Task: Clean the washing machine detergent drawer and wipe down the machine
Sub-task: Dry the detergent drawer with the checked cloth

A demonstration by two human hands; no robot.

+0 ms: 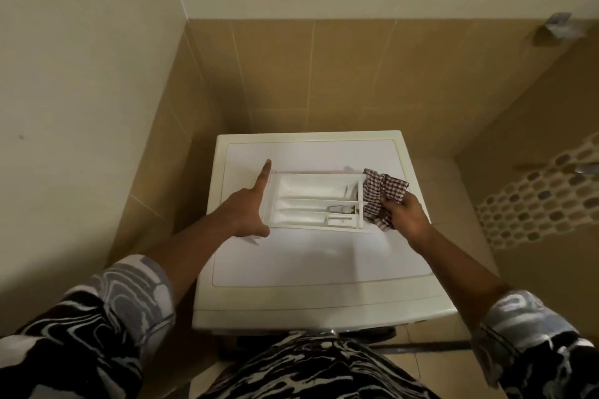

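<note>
On top of the washing machine (317, 262), near the middle of its lid, the detergent drawer (316, 199) lies flat, removed from its slot, compartments facing up. Left hand (248, 209) rests against the drawer's left end: fingers extended and held together along that end, thumb spread out toward the near corner, palm braced on the drawer, not closed around it. Right hand (405, 214) sits just beside the drawer's right end, fingers bunched tight on a brown-and-white checked cloth (381, 196). The cloth is crumpled, touching the drawer's right wall and draping onto the lid. Patterned black-and-white sleeves are pushed up both forearms. Behind the machine, tan wall tiles (324, 74).
</note>
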